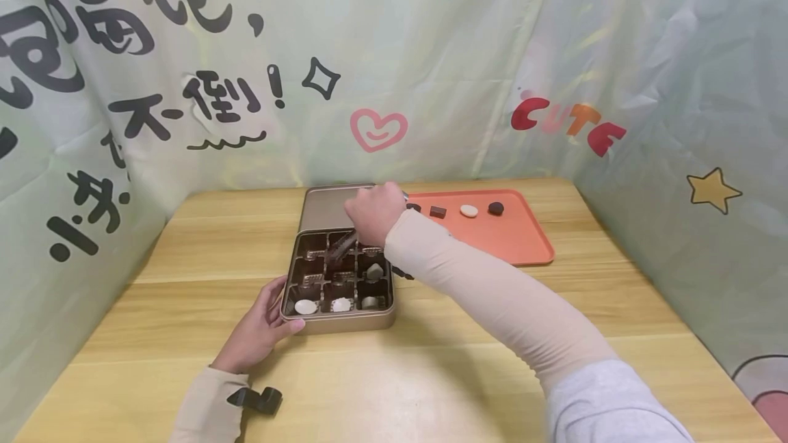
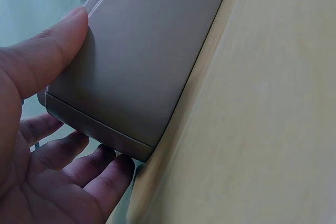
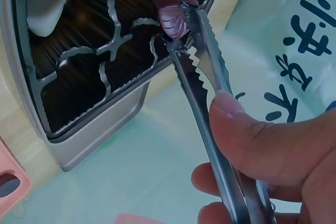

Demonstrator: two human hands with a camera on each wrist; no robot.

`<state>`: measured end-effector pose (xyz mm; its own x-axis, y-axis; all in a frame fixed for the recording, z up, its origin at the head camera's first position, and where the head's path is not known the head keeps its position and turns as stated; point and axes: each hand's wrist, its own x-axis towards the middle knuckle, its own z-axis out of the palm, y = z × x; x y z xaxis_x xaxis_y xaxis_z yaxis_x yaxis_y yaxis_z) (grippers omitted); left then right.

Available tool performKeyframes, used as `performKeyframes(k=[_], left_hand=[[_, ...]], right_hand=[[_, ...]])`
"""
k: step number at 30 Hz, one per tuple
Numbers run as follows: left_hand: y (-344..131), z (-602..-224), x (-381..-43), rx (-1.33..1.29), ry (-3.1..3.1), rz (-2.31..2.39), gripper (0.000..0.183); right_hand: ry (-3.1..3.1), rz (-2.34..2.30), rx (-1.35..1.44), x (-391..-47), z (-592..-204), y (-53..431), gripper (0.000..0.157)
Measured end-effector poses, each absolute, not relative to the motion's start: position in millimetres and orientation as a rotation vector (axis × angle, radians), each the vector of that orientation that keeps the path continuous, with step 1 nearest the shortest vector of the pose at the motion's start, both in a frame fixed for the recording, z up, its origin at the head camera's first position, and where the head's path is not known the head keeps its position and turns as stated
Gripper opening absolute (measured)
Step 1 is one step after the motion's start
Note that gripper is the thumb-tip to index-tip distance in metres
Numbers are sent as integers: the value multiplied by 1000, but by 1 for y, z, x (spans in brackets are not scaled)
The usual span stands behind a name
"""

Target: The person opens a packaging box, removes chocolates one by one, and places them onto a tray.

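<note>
My left hand holds the near left corner of a bronze tin box, thumb on the front wall and fingers along the left side. A dark plastic insert divides the box into compartments. In its front row lie a white oval piece, a white scalloped piece and a greyish piece; another pale piece sits behind at the right. Above the box, my right hand grips metal tongs. Between their tips is a brown chocolate with a ridged face, over the insert.
Behind the box lies its bronze lid. An orange tray at the right carries a dark round piece, a white oval piece, a brown rectangular piece and one partly hidden by my right arm. Printed curtains border the wooden table.
</note>
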<state>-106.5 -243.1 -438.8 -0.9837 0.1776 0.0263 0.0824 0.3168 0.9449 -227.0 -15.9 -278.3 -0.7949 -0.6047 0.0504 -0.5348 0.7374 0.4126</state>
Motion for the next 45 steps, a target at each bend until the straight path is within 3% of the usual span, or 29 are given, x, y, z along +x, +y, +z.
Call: performKeyframes(k=[14,22,45], left_hand=[[-243,-438,-106,254,2443,1804,92],[-243,-439,-108,251,2450,1797,94],[-244,-441,-108,266,2452,1814,92]], right_hand=[[-2831,-499,827,-239,-273,13,23],[-2881,-441,742,-249,-274,33,16],[-2997,-385,589,-270,-277,80,30]])
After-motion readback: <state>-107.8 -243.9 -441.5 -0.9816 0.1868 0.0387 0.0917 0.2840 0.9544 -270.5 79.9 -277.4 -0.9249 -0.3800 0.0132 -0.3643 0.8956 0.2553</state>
